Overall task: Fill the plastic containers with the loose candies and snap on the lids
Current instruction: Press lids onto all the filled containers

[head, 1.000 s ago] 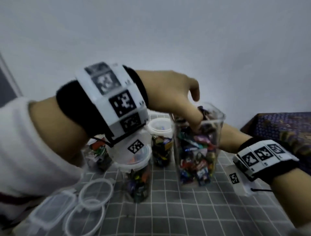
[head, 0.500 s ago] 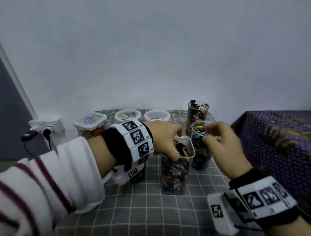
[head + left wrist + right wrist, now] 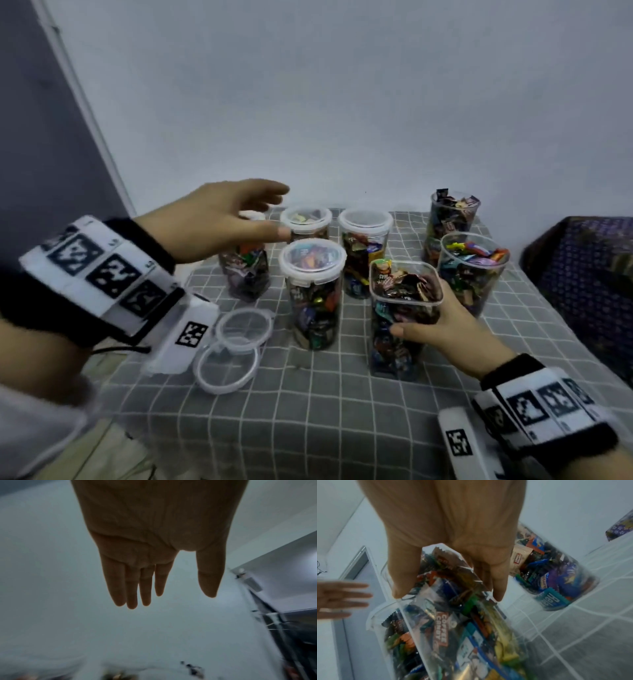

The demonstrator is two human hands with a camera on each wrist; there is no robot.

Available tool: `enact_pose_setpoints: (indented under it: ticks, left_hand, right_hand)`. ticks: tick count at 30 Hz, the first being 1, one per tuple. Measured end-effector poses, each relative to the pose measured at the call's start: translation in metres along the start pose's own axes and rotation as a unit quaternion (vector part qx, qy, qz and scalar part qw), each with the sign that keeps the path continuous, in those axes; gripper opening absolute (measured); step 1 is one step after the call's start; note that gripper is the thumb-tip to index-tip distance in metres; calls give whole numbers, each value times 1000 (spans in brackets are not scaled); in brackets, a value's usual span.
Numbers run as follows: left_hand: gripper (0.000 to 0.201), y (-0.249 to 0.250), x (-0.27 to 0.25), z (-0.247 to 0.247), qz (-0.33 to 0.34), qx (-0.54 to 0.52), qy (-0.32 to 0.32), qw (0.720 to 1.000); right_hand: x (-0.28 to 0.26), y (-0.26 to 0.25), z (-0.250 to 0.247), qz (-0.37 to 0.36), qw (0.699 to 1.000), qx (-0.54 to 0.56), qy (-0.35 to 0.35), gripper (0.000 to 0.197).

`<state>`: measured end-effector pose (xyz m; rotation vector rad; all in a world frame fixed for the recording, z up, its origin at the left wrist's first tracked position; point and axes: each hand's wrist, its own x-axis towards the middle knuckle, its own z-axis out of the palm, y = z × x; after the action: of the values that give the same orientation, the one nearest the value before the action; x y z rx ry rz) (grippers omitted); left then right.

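Plastic containers filled with wrapped candies stand on a worktop (image 3: 342, 428) covered with a grey checked cloth, set against a pale wall. A square open container (image 3: 404, 318) (image 3: 453, 628), heaped with candies to its rim, stands near the front right; the right hand (image 3: 442, 325) (image 3: 450, 527) grips its side wall, thumb on the near face and fingers (image 3: 498, 585) curled round the far side. Just behind it to the right stands a round open container (image 3: 472, 270) (image 3: 556, 582), also full, and farther back a second open round container (image 3: 452, 219) with candies piled above its rim. Four lidded containers occupy the centre and left: one in front (image 3: 313, 294), two behind it (image 3: 306, 222) (image 3: 364, 253), and one at the left (image 3: 245, 270), partly hidden by the left hand (image 3: 219, 222) (image 3: 154, 540). That hand hovers above the lidded group, holding nothing, its fingers (image 3: 132, 588) straight and close together, the thumb set apart. Two loose round lids (image 3: 245, 325) (image 3: 226, 366) lie overlapping on the worktop at the front left. A dark patterned cloth (image 3: 589, 267) shows at the right edge.
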<state>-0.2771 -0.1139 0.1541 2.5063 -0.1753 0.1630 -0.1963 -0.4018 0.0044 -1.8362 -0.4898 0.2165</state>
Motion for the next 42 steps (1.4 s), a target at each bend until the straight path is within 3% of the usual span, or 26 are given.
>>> enact_pose_setpoints:
  ticks: [2,4,7,10,14,18,22,27,31,35,38,42]
  left_hand:
    - [100,-29,-16,-8,-60,26,17,998]
    - [105,-57,-28,-7,-133,90,-10,987]
    - [95,-104,-37,5,-255,176,-83,947]
    - [84,-147,-40,26,-336,238,-129,902]
    - [68,-180,-42,52,-372,257,-143,881]
    - [58,-189,-43,66,-385,235,-128,883]
    - [60,-189,-44,71,-392,231,-98,885]
    - [68,-184,-46,63,-397,200,-41,895]
    - [81,-170,-45,31,-375,137,73,914]
    - [105,-121,-39,-4,-272,89,147,947]
    - [96,-70,-29,-17,-147,12,152,977]
    - [84,-5,-10,-11,-21,-27,75,997]
  right_hand:
    - [1,0,3,-1,1000,2,6,82]
    - [3,1,5,-6,1000,4,9,83]
    - [7,0,10,-10,1000,9,4,79]
    - [11,1,14,-13,1000,13,10,82]
    - [12,5,14,-8,1000,17,11,77]
    - [12,7,13,-4,1000,7,11,94]
    - [11,6,14,-4,1000,7,14,97]
    - [10,7,14,-5,1000,10,18,81]
    - [11,8,14,-11,1000,5,18,84]
    - [13,7,11,-6,1000,-1,6,85]
    - [13,6,8,-3,1000,-13,3,82]
    - [11,2,6,-4,1000,-17,-3,84]
